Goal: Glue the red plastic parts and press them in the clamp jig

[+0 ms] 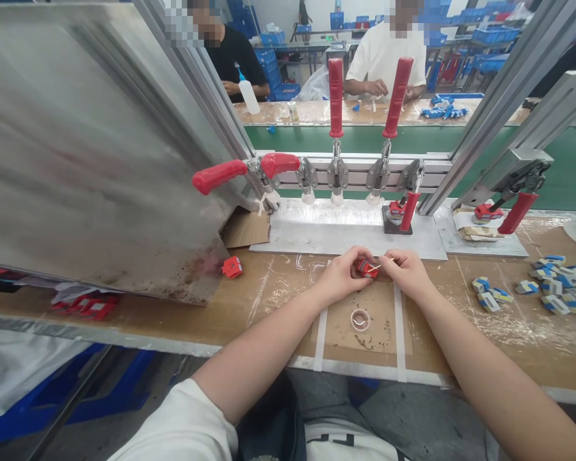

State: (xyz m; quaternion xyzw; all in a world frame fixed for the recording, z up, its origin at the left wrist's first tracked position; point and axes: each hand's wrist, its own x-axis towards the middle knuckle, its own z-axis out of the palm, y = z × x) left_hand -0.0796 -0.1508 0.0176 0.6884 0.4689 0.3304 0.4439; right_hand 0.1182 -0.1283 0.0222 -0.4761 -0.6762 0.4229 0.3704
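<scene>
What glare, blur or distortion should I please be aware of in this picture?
Head view: glare whitens the metal base plate and the bench at right; the metal panel shows smeary reflections; frame posts lean, perhaps through lens distortion; blocky pixelation masks patches along the top; the red part in the left hand lacks fine detail.

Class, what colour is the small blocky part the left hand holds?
The small blocky part is mainly red; see the head view.

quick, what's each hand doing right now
Left hand: closed on a small red part.
Right hand: closed, pinching a thin white stick against that part.
</scene>
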